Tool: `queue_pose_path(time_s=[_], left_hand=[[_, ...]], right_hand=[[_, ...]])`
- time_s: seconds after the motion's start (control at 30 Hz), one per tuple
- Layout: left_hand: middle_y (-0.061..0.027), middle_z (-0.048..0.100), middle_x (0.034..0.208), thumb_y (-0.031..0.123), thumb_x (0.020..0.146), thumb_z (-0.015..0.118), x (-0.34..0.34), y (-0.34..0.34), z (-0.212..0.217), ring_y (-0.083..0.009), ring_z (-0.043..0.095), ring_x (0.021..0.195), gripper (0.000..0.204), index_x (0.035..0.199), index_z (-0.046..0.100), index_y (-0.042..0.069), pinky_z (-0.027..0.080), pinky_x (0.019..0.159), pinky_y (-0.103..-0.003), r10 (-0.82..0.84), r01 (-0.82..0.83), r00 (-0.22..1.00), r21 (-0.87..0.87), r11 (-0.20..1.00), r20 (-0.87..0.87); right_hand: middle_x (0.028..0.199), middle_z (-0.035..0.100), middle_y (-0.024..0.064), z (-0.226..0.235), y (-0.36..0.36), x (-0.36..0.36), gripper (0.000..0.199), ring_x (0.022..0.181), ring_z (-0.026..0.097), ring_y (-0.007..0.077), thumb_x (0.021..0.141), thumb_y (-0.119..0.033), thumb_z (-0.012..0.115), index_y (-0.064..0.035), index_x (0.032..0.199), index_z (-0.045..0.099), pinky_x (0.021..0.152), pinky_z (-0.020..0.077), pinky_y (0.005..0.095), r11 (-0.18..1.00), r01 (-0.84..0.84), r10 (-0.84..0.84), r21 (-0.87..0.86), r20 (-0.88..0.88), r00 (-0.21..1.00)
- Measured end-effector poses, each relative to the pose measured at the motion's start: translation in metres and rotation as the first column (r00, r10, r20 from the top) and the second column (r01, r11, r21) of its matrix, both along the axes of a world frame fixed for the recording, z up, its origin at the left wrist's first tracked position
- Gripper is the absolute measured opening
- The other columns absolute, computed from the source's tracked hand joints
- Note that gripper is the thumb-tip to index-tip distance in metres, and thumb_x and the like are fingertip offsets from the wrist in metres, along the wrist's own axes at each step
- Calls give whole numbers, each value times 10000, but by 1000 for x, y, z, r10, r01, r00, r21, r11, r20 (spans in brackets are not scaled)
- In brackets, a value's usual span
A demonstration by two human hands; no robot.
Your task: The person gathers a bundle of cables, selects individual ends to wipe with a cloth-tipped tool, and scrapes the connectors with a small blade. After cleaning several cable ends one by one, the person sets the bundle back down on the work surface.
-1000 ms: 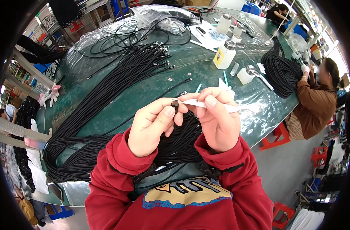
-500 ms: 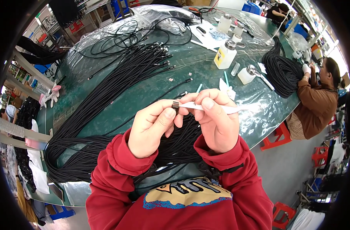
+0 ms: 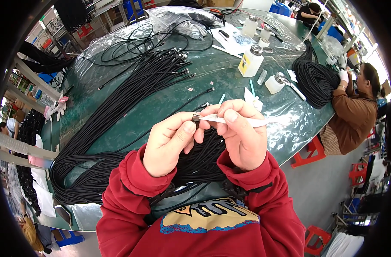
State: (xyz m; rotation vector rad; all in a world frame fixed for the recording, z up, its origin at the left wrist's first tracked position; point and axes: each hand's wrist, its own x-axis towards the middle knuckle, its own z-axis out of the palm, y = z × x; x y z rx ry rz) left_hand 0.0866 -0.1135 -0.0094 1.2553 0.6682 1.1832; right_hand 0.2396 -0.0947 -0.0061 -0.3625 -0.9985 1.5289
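My left hand point(image 3: 172, 143) pinches a small metal-ended cable connector point(image 3: 196, 118) between thumb and fingers, at the middle of the view. Opposite it, my right hand point(image 3: 245, 135) grips a thin white wipe point(image 3: 257, 123) drawn to a point. Its narrow tip meets the connector or lies right at it; the exact contact is too small to tell. The wipe's loose end trails out to the right past my fingers. Beneath both hands lies a thick bundle of black cables point(image 3: 88, 132), which curves round at the left, with its connector ends fanned toward the far side.
A green table point(image 3: 208, 73) spreads under everything. Beyond my right hand stand clear bottles with metal caps point(image 3: 251, 62), another capped bottle point(image 3: 275, 83) and a white crumpled wipe point(image 3: 252, 100). A coiled cable bundle point(image 3: 316, 83) lies by a co-worker point(image 3: 356, 109) at right. Plastic bags point(image 3: 178, 19) sit behind.
Both hands stay in almost the same place, still holding the connector and the wipe. The wipe's tip and the connector have shifted very slightly.
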Motion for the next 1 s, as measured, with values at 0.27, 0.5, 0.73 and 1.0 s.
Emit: queue_pose_path(time_s=[0.27,0.5,0.73,1.0], left_hand=[[-21,507,721,167,883,396,3,0,1,-42,382,549,226,962,515,-9,334,479,-166,65,-65,998,7,998,-7],[-25,496,698,194,878,403,5,-3,4,-41,348,520,246,956,505,-16,325,459,-175,79,-79,996,0,997,-32],[-27,504,701,196,875,410,4,-4,5,-47,378,536,253,961,517,-17,323,466,-172,69,-68,997,13,998,-47],[-2,514,732,132,877,411,2,-3,1,-36,386,554,212,999,527,4,328,495,-158,31,-30,999,29,999,-44]], right_hand=[[861,574,140,1,-3,1,126,665,519,101,819,-75,501,46,853,513,639,434,223,996,-21,16,92,53,998],[918,553,162,3,-4,1,109,739,554,162,790,-26,536,49,862,503,699,451,271,993,-40,44,111,-30,999],[936,546,183,-2,-3,4,97,792,554,188,766,-5,558,43,837,513,720,442,289,947,52,-89,318,101,991],[793,535,143,1,-6,2,82,867,557,278,772,-45,536,26,796,501,749,439,373,840,156,-311,520,226,923]])
